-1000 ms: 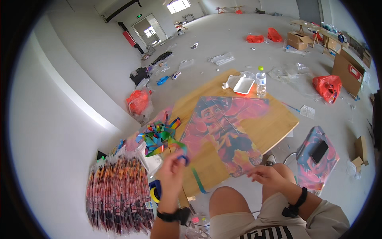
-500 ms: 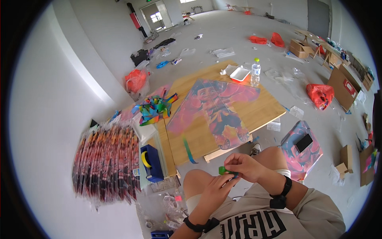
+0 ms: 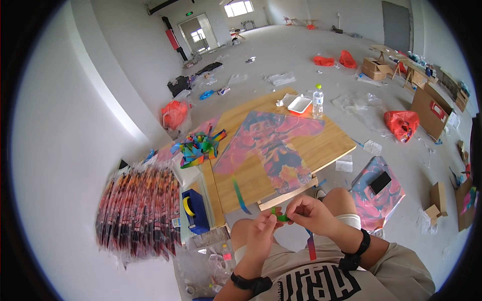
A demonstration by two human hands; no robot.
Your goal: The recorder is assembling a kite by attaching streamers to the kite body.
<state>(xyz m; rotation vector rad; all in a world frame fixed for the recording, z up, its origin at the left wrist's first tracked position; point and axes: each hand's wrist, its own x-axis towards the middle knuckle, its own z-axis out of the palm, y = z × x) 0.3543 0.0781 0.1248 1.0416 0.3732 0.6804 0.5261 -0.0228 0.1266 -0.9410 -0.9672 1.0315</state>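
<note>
Hands [image 3: 262, 228] [image 3: 312, 215] pinching ribbon [image 3: 282, 218], table edge [image 3: 333, 157] just beyond

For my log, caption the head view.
Left hand and right hand hold a green strip near a table bearing a printed sheet.

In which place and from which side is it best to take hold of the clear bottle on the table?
Probably around the middle of the bottle, coming from its right: it stands upright with a tall, narrow body, and the white tray sits close on its left.
</note>
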